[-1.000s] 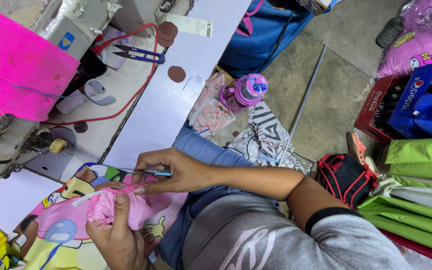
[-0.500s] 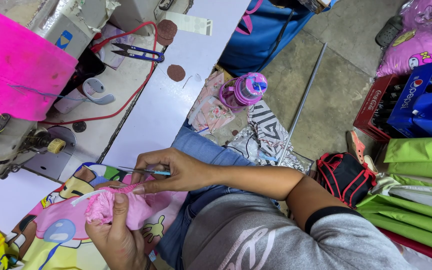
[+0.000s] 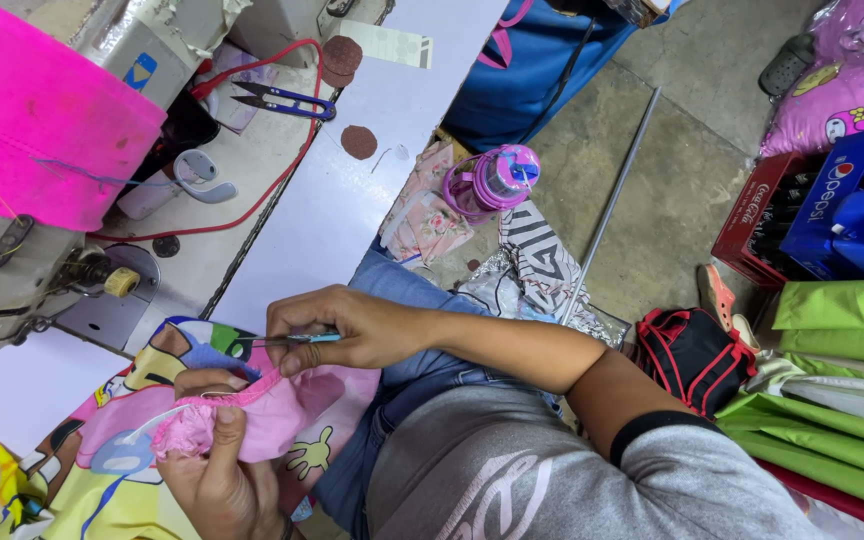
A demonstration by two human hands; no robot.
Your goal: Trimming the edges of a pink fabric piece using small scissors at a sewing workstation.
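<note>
My right hand [image 3: 347,325] grips a small thread snipper [image 3: 292,340] with a light blue handle, its tip pointing left at the edge of a pink gathered fabric piece [image 3: 252,410]. My left hand [image 3: 217,470] holds that pink fabric from below, thumb pressed on its ruffled edge, where a white elastic strip [image 3: 152,425] sticks out. Under both hands lies a colourful cartoon-print cloth [image 3: 132,440] that hangs over the white table's front edge.
A sewing machine [image 3: 72,90] draped with bright pink cloth stands at the upper left, with blue-handled snips [image 3: 287,103] and a red cord [image 3: 272,190] beside it. A pink bottle [image 3: 492,180], a crate, green fabric rolls [image 3: 842,330] and a red-black bag [image 3: 697,355] lie on the floor to the right.
Both hands stay on the pink fabric almost unmoved; the snipper tip stays at the fabric's edge.
</note>
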